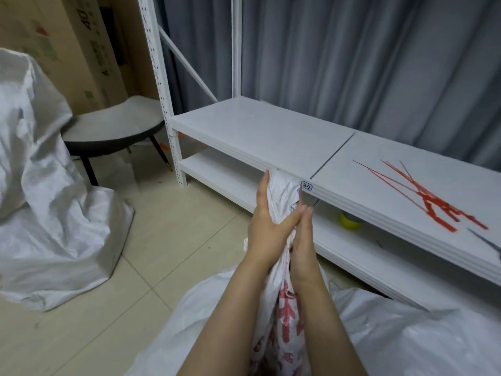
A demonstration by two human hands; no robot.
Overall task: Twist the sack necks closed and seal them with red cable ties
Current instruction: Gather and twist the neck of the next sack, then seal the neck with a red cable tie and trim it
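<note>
room: beige tiled floor [176, 240], grey curtain [352, 63] along the back, and a white metal shelf unit [257, 126] running across in front of it

left corner: big cardboard boxes [89, 50] leaning against the wall, with a small grey stool [116, 123] in front of them

sack: white with red print, slumped on the floor [379, 335] right below the camera, up against the shelf unit

sack neck: gathered into a bunch [282, 194] and held upright between both hands, with its top reaching about the front edge of the upper shelf

left hand: wrapped on the neck from the left [267, 226], thumb laid across the front and index finger pointing up along the fabric, so it's properly gripping it

right hand: on the other side of the neck [302, 248], fingers straight and pressed flat against the bunch, fingertips touching the left thumb; looks more like pressing than grabbing

red cable ties: loose pile [431, 202] lying on the upper shelf off to the right, well apart from the hands, none on the neck yet

second sack: plain white one [54, 213] standing crumpled on the floor at far left, top still open

shelf label: little tag reading 2-2 [307, 186] on the shelf edge, just beside the neck

lower shelf: something round and yellow [348, 222], half hidden, can't tell what it is
</note>
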